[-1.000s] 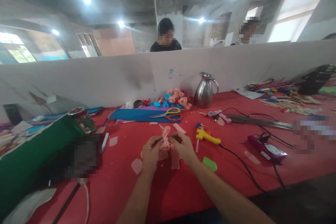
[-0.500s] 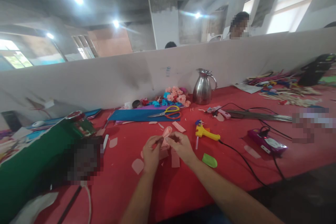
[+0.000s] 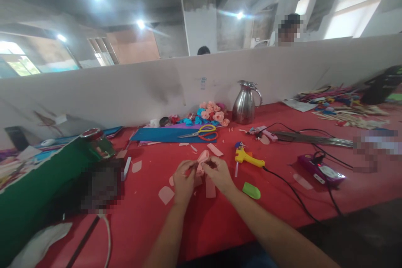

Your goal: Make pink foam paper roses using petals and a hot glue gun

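A curled pink crepe paper petal (image 3: 202, 158) is pinched between my two hands above the red table (image 3: 138, 226). My left hand (image 3: 184, 178) grips its lower left side, fingers closed. On the right side, my right hand (image 3: 219, 172) holds it with thumb and fingertips. Beneath the hands lie flat pink paper pieces, among them a strip (image 3: 210, 187) and a rounded petal piece (image 3: 166, 195). Another pink strip (image 3: 215, 149) lies just beyond the fingers. The fingers hide part of the held paper.
To the right are a yellow glue gun (image 3: 249, 159), a green scrap (image 3: 251, 190) and a purple power strip (image 3: 320, 169) with cables. Scissors (image 3: 197, 133) rest on blue paper (image 3: 153, 135). Behind stand paper flowers (image 3: 213, 113) and a metal jug (image 3: 244, 102). Two people are beyond the partition.
The paper between my hands tilts further to the right, and my fingers have shifted slightly on it. The whole view has moved a little; the table items lie as before.
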A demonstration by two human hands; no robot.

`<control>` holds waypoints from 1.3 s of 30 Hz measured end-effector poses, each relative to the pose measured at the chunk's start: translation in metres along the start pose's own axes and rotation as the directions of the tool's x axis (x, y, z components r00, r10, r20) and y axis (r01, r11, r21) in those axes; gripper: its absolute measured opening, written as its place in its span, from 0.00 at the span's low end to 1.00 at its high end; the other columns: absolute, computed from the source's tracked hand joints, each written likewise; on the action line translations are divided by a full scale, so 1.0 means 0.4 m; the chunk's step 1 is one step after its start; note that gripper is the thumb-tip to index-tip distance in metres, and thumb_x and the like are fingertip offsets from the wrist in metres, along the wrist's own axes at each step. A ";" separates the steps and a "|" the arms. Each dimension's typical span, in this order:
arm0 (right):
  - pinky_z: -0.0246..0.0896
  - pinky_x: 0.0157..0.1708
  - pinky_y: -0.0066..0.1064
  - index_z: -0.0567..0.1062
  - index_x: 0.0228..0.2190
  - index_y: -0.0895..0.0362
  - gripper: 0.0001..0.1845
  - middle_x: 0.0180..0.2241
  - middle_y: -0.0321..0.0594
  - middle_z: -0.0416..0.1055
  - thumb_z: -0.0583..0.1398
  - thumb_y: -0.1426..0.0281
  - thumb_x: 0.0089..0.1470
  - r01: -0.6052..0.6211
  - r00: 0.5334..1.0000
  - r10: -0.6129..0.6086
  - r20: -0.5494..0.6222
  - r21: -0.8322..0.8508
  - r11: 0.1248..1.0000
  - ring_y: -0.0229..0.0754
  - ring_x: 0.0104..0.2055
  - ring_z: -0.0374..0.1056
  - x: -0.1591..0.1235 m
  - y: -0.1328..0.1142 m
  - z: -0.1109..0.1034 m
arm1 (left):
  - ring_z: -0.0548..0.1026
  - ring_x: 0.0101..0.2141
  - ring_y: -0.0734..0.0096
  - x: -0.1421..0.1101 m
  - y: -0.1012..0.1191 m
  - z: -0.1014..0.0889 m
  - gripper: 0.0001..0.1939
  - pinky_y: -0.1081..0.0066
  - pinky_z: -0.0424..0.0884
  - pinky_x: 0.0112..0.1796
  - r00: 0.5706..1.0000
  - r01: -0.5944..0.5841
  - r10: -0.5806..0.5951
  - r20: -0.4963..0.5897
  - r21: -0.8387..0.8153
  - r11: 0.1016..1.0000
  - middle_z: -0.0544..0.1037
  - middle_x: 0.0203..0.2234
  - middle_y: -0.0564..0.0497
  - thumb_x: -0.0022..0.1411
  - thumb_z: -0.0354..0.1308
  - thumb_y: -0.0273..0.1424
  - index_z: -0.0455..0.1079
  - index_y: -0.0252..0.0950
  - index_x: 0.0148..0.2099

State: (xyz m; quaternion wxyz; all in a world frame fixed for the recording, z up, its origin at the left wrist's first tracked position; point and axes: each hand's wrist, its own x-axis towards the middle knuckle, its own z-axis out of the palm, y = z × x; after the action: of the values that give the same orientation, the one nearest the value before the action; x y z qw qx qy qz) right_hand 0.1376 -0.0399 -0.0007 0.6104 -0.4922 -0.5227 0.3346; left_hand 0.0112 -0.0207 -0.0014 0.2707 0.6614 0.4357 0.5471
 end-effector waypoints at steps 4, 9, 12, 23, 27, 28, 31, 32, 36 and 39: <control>0.55 0.25 0.27 0.73 0.20 0.57 0.07 0.19 0.34 0.68 0.57 0.68 0.43 -0.025 1.000 0.023 0.017 0.095 0.995 0.36 0.23 0.60 -0.001 -0.001 0.001 | 0.72 0.32 0.67 -0.001 0.013 0.000 0.06 0.70 0.67 0.36 1.000 -0.004 0.004 -0.011 -0.006 1.000 0.76 0.28 0.49 0.52 0.57 0.33 0.75 0.38 0.30; 0.60 0.29 0.30 0.77 0.25 0.56 0.08 0.22 0.36 0.72 0.57 0.70 0.42 -0.095 0.995 0.084 0.054 0.246 0.965 0.40 0.26 0.66 -0.005 0.000 0.001 | 0.72 0.32 0.67 -0.002 0.019 0.000 0.06 0.70 0.67 0.35 1.000 -0.017 0.017 -0.023 -0.013 1.000 0.76 0.28 0.49 0.52 0.58 0.34 0.75 0.38 0.30; 0.59 0.27 0.30 0.78 0.25 0.56 0.09 0.21 0.35 0.72 0.57 0.70 0.42 -0.092 0.995 0.083 0.053 0.217 0.972 0.39 0.24 0.65 -0.008 -0.002 -0.001 | 0.72 0.32 0.68 -0.003 0.015 -0.001 0.06 0.70 0.67 0.35 0.999 -0.043 0.043 -0.029 -0.005 0.999 0.75 0.28 0.49 0.53 0.57 0.33 0.75 0.38 0.30; 0.53 0.23 0.26 0.74 0.44 0.55 0.22 0.17 0.30 0.64 0.53 0.73 0.45 0.055 0.983 -0.066 0.170 0.067 0.996 0.34 0.20 0.57 -0.039 -0.016 -0.002 | 0.73 0.35 0.66 -0.014 -0.011 -0.006 0.10 0.66 0.68 0.39 0.979 -0.154 0.184 -0.088 0.268 0.951 0.77 0.32 0.47 0.58 0.53 0.34 0.75 0.38 0.35; 0.51 0.21 0.25 0.74 0.37 0.57 0.13 0.16 0.29 0.61 0.54 0.70 0.49 0.102 0.994 -0.104 0.039 0.053 0.993 0.33 0.18 0.55 -0.041 -0.014 0.000 | 0.73 0.34 0.67 -0.009 -0.011 -0.005 0.11 0.68 0.69 0.37 0.983 -0.119 0.144 -0.110 0.204 0.972 0.77 0.31 0.47 0.57 0.54 0.35 0.75 0.37 0.35; 0.50 0.20 0.25 0.72 0.35 0.57 0.11 0.16 0.29 0.60 0.55 0.69 0.49 0.095 0.995 -0.095 -0.011 0.062 0.994 0.33 0.18 0.55 -0.037 -0.012 0.000 | 0.73 0.33 0.68 -0.007 -0.010 -0.004 0.10 0.68 0.69 0.36 0.987 -0.102 0.120 -0.104 0.166 0.981 0.77 0.30 0.48 0.56 0.54 0.35 0.75 0.37 0.34; 0.53 0.21 0.25 0.69 0.34 0.57 0.10 0.18 0.29 0.61 0.58 0.66 0.48 0.070 0.996 -0.064 -0.060 0.104 0.992 0.34 0.20 0.57 -0.022 -0.001 0.003 | 0.74 0.31 0.69 -0.003 -0.006 0.000 0.10 0.70 0.70 0.34 0.997 -0.016 0.018 -0.071 0.034 0.999 0.77 0.28 0.48 0.54 0.56 0.36 0.75 0.36 0.31; 0.54 0.22 0.25 0.68 0.34 0.57 0.12 0.20 0.30 0.63 0.59 0.65 0.47 0.067 0.997 -0.062 -0.045 0.109 0.992 0.34 0.21 0.59 -0.018 0.004 0.005 | 0.74 0.30 0.68 -0.002 -0.005 0.002 0.09 0.70 0.71 0.34 0.998 0.011 -0.012 -0.060 -0.004 1.000 0.77 0.28 0.48 0.53 0.57 0.35 0.75 0.36 0.31; 0.57 0.24 0.26 0.70 0.35 0.57 0.13 0.25 0.34 0.67 0.60 0.65 0.45 0.078 0.995 -0.074 -0.060 0.063 0.995 0.35 0.23 0.61 -0.011 0.010 0.012 | 0.75 0.32 0.68 -0.007 -0.002 0.009 0.09 0.70 0.71 0.35 0.998 0.062 -0.062 0.003 -0.088 0.994 0.78 0.29 0.48 0.52 0.58 0.34 0.76 0.36 0.33; 0.57 0.24 0.26 0.70 0.28 0.58 0.07 0.25 0.35 0.66 0.59 0.66 0.47 0.135 0.984 -0.138 -0.111 -0.040 0.990 0.35 0.24 0.61 -0.015 0.000 0.011 | 0.75 0.32 0.67 -0.011 0.002 0.012 0.08 0.70 0.71 0.36 0.995 0.084 -0.077 0.067 -0.110 0.990 0.78 0.30 0.48 0.52 0.58 0.33 0.76 0.37 0.33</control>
State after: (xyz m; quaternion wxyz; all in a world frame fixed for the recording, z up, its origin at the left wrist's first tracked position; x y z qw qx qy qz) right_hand 0.1320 -0.0442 -0.0027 0.6525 -0.4832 -0.5251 0.2550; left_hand 0.0159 -0.0242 -0.0043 0.3430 0.6436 0.4219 0.5386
